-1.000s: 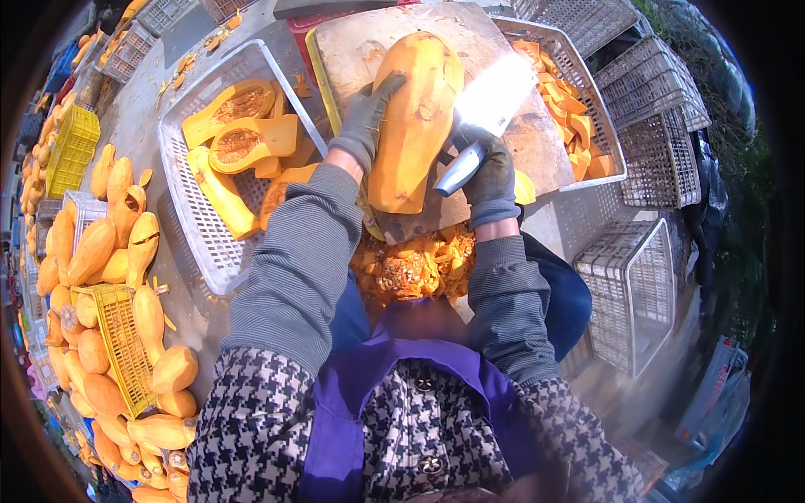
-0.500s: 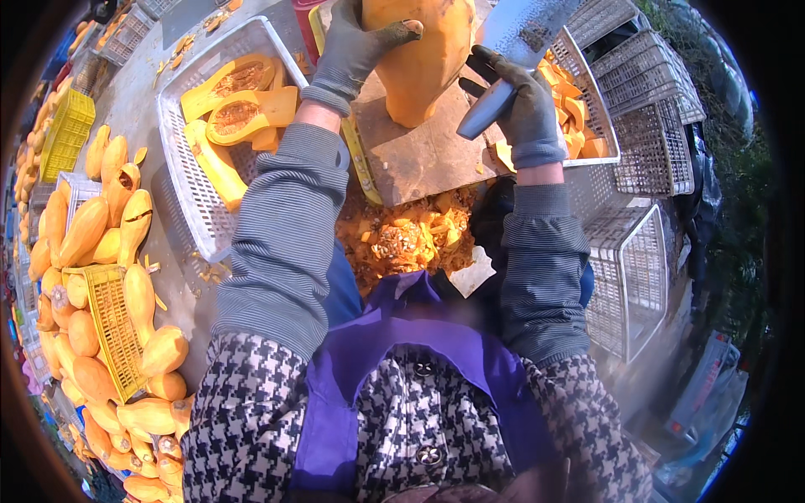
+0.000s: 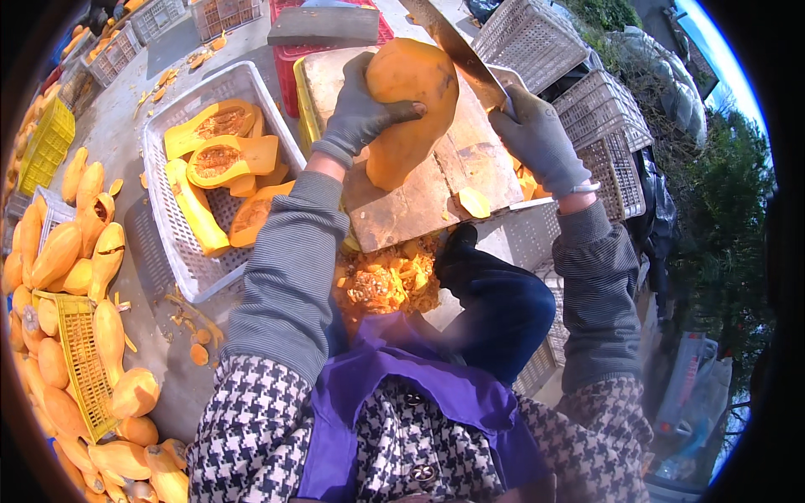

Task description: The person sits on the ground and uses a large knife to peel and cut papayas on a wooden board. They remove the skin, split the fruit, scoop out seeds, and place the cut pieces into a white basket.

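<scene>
My left hand (image 3: pixel 360 113), in a grey glove, presses against the side of a whole orange butternut squash (image 3: pixel 415 105), thumb across its front. The squash stands tilted on a wooden board (image 3: pixel 390 214). In my gloved right hand (image 3: pixel 543 141) is the handle of a large knife (image 3: pixel 461 52). Its wide, stained blade slants up and left, close beside the top of the squash. A small slice of squash (image 3: pixel 475 202) lies on the board's near right part. Below the board sits a heap of pulp and seeds (image 3: pixel 381 281).
A white crate (image 3: pixel 168 222) with squash halves (image 3: pixel 226 159) stands left of the board. Whole squashes (image 3: pixel 59 251) pile up around a yellow crate (image 3: pixel 88 360) at far left. A red crate (image 3: pixel 285 71) is behind the board; white crates (image 3: pixel 532 42) stand at the right.
The squash has come down and nearer on the board with my left hand. My right hand has swung the knife, its blade now seen narrower and slanting left. The view has shifted.
</scene>
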`<action>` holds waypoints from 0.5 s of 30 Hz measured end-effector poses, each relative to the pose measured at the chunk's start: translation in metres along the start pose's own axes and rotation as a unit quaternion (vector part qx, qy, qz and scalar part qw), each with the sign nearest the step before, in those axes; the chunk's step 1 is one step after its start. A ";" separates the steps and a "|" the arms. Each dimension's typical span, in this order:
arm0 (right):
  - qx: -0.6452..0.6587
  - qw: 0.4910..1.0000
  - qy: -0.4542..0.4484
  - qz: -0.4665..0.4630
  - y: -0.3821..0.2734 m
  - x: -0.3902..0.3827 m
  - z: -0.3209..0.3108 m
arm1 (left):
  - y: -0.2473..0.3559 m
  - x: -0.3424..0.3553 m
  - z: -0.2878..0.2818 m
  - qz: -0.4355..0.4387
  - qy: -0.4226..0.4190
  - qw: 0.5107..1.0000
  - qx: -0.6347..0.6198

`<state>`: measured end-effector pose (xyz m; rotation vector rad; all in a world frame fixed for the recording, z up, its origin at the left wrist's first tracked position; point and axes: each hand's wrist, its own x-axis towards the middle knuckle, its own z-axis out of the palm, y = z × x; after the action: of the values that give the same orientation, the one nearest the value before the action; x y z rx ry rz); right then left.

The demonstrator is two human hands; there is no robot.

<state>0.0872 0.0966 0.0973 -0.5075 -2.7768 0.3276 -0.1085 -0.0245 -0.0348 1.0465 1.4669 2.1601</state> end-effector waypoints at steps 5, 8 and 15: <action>0.048 0.998 0.008 -0.032 -0.016 0.002 -0.036 | -0.001 0.003 0.002 0.023 0.008 0.997 0.073; 0.019 0.998 -0.050 -0.039 -0.028 0.005 -0.058 | 0.000 0.004 0.000 0.025 0.010 0.995 0.098; 0.009 0.992 -0.126 0.017 -0.055 0.020 -0.081 | -0.005 0.002 -0.001 0.035 0.010 0.999 0.036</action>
<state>0.0788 0.0678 0.1921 -0.5423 -3.0072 0.4517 -0.1107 -0.0221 -0.0385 1.1203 1.5497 2.1861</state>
